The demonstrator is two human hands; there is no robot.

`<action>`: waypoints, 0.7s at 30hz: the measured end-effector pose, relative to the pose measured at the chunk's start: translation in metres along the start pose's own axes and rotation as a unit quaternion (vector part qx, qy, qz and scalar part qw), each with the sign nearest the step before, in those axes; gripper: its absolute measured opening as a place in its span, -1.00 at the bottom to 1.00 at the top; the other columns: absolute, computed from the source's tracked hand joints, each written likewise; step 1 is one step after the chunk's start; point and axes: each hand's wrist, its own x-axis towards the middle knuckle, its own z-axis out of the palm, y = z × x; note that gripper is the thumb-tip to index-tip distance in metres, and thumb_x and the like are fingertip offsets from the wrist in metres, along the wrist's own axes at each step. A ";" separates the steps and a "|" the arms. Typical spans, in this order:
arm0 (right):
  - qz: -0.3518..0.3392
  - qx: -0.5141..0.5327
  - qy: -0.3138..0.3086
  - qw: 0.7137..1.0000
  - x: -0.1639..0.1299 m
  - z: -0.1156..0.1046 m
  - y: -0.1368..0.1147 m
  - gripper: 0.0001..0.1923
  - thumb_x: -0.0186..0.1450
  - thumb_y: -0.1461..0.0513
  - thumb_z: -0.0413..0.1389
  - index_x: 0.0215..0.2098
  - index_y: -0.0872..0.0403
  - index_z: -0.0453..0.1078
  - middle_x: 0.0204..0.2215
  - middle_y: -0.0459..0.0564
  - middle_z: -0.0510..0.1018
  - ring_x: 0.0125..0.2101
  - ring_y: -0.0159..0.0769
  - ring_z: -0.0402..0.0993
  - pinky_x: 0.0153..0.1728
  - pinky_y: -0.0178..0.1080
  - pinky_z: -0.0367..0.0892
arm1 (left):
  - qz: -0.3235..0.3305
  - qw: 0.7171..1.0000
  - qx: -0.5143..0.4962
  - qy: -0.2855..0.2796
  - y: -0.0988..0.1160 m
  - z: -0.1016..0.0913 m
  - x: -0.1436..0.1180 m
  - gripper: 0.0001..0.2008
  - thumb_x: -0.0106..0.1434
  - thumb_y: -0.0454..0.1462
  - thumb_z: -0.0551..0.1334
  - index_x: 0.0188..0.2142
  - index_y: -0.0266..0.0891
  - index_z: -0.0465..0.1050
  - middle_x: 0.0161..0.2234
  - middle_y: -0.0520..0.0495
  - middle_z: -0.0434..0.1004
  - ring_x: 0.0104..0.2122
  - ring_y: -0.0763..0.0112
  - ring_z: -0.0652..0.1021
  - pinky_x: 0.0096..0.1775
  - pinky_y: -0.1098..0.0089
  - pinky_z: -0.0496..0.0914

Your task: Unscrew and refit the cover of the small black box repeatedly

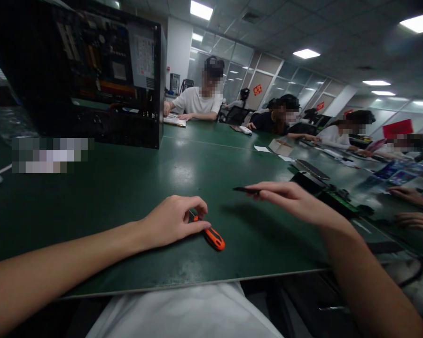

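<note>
One small screwdriver [211,236] with an orange and black handle lies flat on the dark green counter [127,188], near its front edge and roughly in the middle of the view. The left hand [174,219] rests on the counter over the screwdriver's far end, fingers curled and thumb pressed against the tool, pinching it where the shaft meets the handle. The handle points out to the right, clear of the hand.

To the right and a little farther back, the right hand [296,199] hovers just above the counter, fingers stretched out and close together, pinching one thin, flat, dark strip [245,189] between thumb and fingertips. The strip points left.

Beyond the right hand lies one green circuit board [333,195] with dark parts on it. At the far left of the counter stands one open computer case [91,75], its motherboard showing. Four other people sit along the far and right sides of the counter, with papers and books before them. Two hands of another person [414,209] rest at the right edge.
</note>
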 end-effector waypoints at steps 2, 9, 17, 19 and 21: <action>0.096 -0.119 0.155 0.976 -0.028 -0.037 0.038 -0.47 0.33 -0.05 0.09 0.13 0.03 0.54 0.04 0.09 0.61 -0.02 -0.04 0.55 0.03 -0.08 0.41 | 0.032 0.999 0.029 -0.010 0.000 0.000 -0.001 -0.77 0.28 -0.14 0.36 -0.15 -0.22 0.56 -0.35 0.00 0.58 -0.48 0.45 0.49 -0.40 0.45 0.29; 0.412 -0.338 0.382 0.755 -0.115 -0.087 0.176 -0.42 0.31 0.05 -0.01 0.12 0.20 0.54 0.00 0.32 0.61 0.07 0.19 0.51 0.05 0.02 0.39 | 0.067 0.995 0.061 -0.033 0.002 0.000 -0.002 -0.85 0.34 -0.21 0.30 -0.16 -0.21 0.56 -0.22 -0.04 0.60 -0.35 0.39 0.54 -0.32 0.44 0.34; 0.411 -0.330 0.359 0.770 -0.127 -0.071 0.211 -0.44 0.29 -0.03 -0.03 0.03 0.05 0.60 -0.18 0.21 0.68 -0.08 0.15 0.58 -0.08 0.01 0.44 | 0.078 0.995 0.047 -0.036 0.001 -0.001 -0.001 -0.85 0.37 -0.20 0.26 -0.19 -0.21 0.56 -0.26 -0.03 0.59 -0.34 0.39 0.54 -0.32 0.44 0.33; 0.401 -0.337 0.359 0.772 -0.125 -0.072 0.210 -0.41 0.29 -0.05 -0.05 0.05 0.06 0.59 -0.15 0.21 0.67 -0.06 0.14 0.57 -0.07 -0.01 0.43 | 0.076 0.995 0.050 -0.039 0.001 -0.001 -0.001 -0.84 0.38 -0.19 0.25 -0.19 -0.21 0.57 -0.27 -0.03 0.59 -0.34 0.39 0.54 -0.31 0.44 0.33; 0.393 -0.345 0.359 0.773 -0.123 -0.073 0.207 -0.38 0.30 -0.06 -0.07 0.06 0.09 0.58 -0.09 0.24 0.65 -0.06 0.15 0.57 -0.06 -0.02 0.42 | 0.074 0.995 0.054 -0.041 0.000 0.000 -0.001 -0.84 0.38 -0.18 0.25 -0.19 -0.21 0.57 -0.27 -0.03 0.59 -0.35 0.39 0.53 -0.31 0.44 0.33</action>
